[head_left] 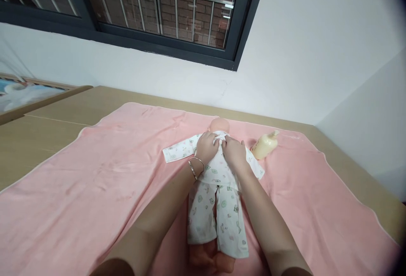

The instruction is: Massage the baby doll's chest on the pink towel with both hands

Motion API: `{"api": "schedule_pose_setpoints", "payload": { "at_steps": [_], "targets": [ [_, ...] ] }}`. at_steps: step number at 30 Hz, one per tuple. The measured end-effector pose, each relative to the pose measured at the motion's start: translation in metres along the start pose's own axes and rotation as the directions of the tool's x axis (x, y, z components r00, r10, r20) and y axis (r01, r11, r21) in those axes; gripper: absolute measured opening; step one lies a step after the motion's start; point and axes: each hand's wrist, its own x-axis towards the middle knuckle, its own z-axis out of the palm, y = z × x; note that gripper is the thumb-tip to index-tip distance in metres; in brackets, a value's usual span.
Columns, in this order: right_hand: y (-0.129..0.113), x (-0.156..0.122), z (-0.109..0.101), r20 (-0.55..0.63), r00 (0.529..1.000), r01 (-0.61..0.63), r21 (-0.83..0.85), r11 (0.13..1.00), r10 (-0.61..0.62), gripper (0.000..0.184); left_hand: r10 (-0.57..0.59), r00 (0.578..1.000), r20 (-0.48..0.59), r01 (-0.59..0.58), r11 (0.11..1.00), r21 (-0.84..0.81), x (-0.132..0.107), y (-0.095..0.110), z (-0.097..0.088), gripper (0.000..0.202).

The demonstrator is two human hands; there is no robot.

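A baby doll [219, 124] lies on its back on a pink blanket [136, 149], its head toward the wall and its bare feet toward me. It wears a white patterned pajama top [217, 172] and matching pajama pants [229, 221]. Just below the doll's head, my left hand [207, 147] pinches the top's neckline from the left. My right hand [234, 151] grips the same neckline from the right, fingertips close to the left ones. Whatever fastening lies under the fingers is hidden. One sleeve stretches flat to the left; the other slants out beyond my right hand.
A pale yellow pump bottle [265, 144] lies tilted on the blanket, right of the doll. Beneath the blanket is a wooden surface [57, 119] that meets a white wall [285, 77]. A dark-framed window [165, 49] is above. Plastic-wrapped items [28, 96] sit at far left.
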Motion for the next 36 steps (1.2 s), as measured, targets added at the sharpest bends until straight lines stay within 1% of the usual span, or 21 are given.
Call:
{"api": "schedule_pose_setpoints", "payload": {
  "at_steps": [3, 6, 9, 11, 14, 18, 25, 30, 33, 36],
  "targets": [
    [-0.01, -0.007, -0.006, -0.02, 0.998, -0.068, -0.056, 0.996, 0.067, 0.04, 0.004, 0.998, -0.066, -0.002, 1.0, 0.028, -0.003, 0.002, 0.001, 0.015],
    [-0.009, -0.004, -0.007, 0.021, 0.994, -0.102, -0.037, 0.994, 0.103, 0.038, -0.064, 0.993, -0.102, 0.072, 0.994, 0.077, -0.005, 0.003, 0.001, 0.015],
    [-0.001, 0.003, -0.002, 0.029, 0.994, -0.102, 0.003, 0.995, 0.102, 0.041, -0.139, 0.985, -0.098, 0.15, 0.982, 0.111, -0.005, 0.004, 0.001, 0.019],
    [0.004, 0.007, 0.003, 0.031, 0.995, -0.092, 0.045, 0.995, 0.091, 0.045, -0.165, 0.983, -0.084, 0.174, 0.977, 0.121, -0.004, 0.004, 0.001, 0.023],
    [0.009, 0.011, 0.008, 0.058, 0.995, -0.086, 0.099, 0.991, 0.081, 0.051, -0.168, 0.984, -0.052, 0.173, 0.979, 0.107, -0.003, 0.002, 0.002, 0.028],
    [0.011, 0.013, 0.011, 0.083, 0.992, -0.102, 0.094, 0.99, 0.095, 0.056, -0.154, 0.988, -0.026, 0.156, 0.985, 0.076, -0.002, -0.001, 0.004, 0.032],
    [0.01, 0.012, 0.009, 0.081, 0.992, -0.101, 0.08, 0.992, 0.095, 0.055, -0.143, 0.989, -0.041, 0.145, 0.987, 0.07, -0.003, -0.002, 0.005, 0.032],
    [0.013, 0.014, 0.01, 0.095, 0.994, -0.07, 0.099, 0.993, 0.061, 0.056, -0.148, 0.987, -0.062, 0.151, 0.987, 0.054, -0.002, -0.004, 0.007, 0.032],
    [0.016, 0.016, 0.012, 0.105, 0.993, -0.059, 0.129, 0.99, 0.046, 0.057, -0.146, 0.988, -0.043, 0.149, 0.987, 0.066, -0.001, -0.004, 0.007, 0.034],
    [0.017, 0.017, 0.012, 0.112, 0.993, -0.055, 0.119, 0.991, 0.042, 0.056, -0.127, 0.992, -0.025, 0.129, 0.99, 0.06, -0.001, -0.002, 0.005, 0.033]
  ]
}}
